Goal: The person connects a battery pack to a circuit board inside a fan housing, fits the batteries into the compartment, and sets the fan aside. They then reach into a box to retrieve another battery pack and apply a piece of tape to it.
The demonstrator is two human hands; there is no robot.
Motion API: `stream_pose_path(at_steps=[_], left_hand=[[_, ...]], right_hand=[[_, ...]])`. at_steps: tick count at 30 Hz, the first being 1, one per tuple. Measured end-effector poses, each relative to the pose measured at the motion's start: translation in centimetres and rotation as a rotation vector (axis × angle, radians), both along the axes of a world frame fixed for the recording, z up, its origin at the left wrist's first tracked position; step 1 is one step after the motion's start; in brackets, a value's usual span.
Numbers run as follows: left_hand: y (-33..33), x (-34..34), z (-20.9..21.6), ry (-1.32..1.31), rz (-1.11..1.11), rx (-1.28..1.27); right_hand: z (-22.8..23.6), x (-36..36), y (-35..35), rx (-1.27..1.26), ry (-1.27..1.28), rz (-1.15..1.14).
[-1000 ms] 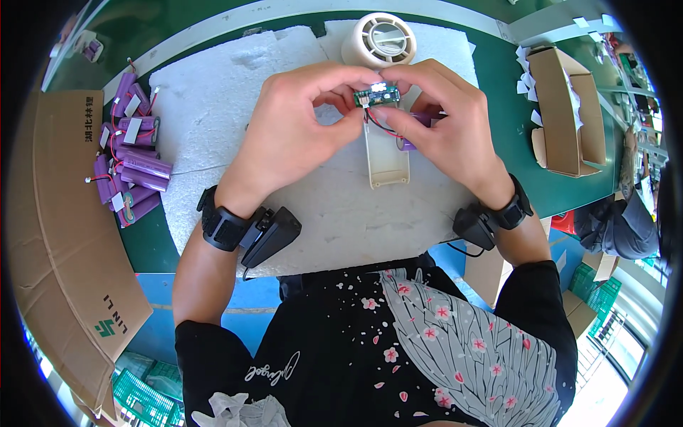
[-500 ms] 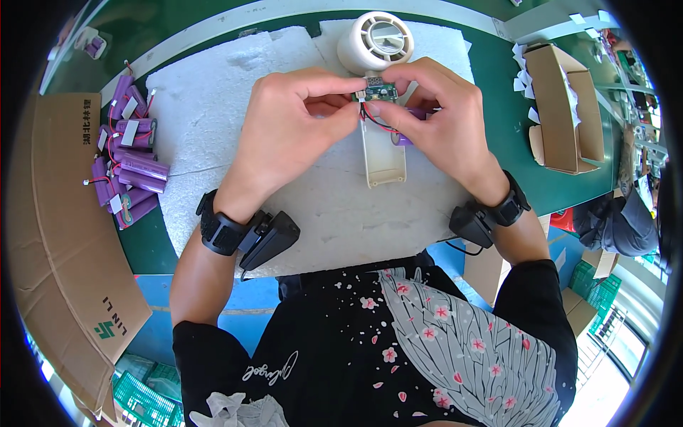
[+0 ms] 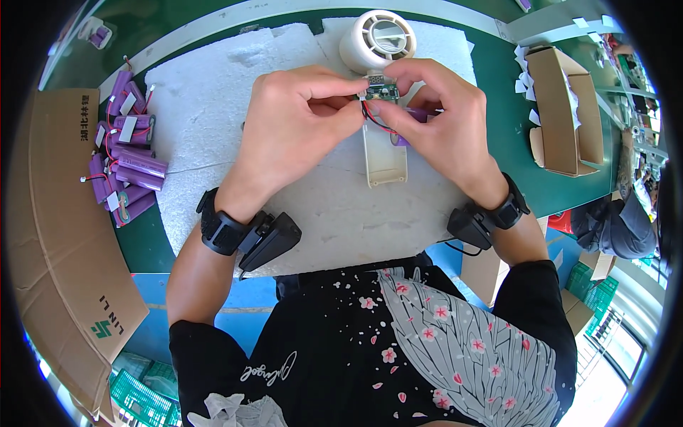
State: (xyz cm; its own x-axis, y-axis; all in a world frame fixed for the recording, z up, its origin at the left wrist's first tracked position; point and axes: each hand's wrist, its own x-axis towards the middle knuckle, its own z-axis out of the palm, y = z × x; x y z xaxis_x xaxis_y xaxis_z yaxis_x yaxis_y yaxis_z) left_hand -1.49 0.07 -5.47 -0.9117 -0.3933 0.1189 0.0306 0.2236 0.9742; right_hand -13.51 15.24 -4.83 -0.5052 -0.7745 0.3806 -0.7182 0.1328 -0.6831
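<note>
A small green circuit board [image 3: 386, 92] sits at the neck of a cream handheld fan [image 3: 352, 53], whose round grilled head points away from me. My left hand [image 3: 295, 121] is closed, thumb and forefinger pinching a small wire plug at the board's left edge; the fingertips mostly cover it. Red and black wires [image 3: 371, 119] run from there to a purple battery cell [image 3: 398, 139]. My right hand [image 3: 455, 117] is closed around that cell, its forefinger and thumb steadying the board's right side. Below the board extends the fan's open handle shell [image 3: 386, 169], lying on white foam.
The foam sheet [image 3: 320, 220] covers the middle of a green table. Several purple battery cells [image 3: 142, 162] with wires lie piled at left, beside a large cardboard sheet [image 3: 64, 213]. An open cardboard box [image 3: 562, 114] stands at right, with white paper pieces near it.
Both hands keep their grip at the board. My left fingertips have shifted slightly right, covering more of the plug. The fan has barely moved.
</note>
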Motion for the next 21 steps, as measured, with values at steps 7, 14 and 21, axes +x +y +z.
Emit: stream_pose_path(at_steps=[7, 14, 21], left_hand=[[-0.18, -0.02, -0.10, 0.022, -0.016, -0.075], [-0.29, 0.02, -0.32, 0.012, -0.013, -0.080], [-0.42, 0.01, -0.03, -0.043, -0.031, -0.045]], right_hand=[[0.08, 0.03, -0.17, -0.023, 0.049, 0.019], [-0.02, -0.14, -0.38, -0.011, 0.031, 0.025], [0.15, -0.19, -0.50, 0.002, 0.049, 0.030]])
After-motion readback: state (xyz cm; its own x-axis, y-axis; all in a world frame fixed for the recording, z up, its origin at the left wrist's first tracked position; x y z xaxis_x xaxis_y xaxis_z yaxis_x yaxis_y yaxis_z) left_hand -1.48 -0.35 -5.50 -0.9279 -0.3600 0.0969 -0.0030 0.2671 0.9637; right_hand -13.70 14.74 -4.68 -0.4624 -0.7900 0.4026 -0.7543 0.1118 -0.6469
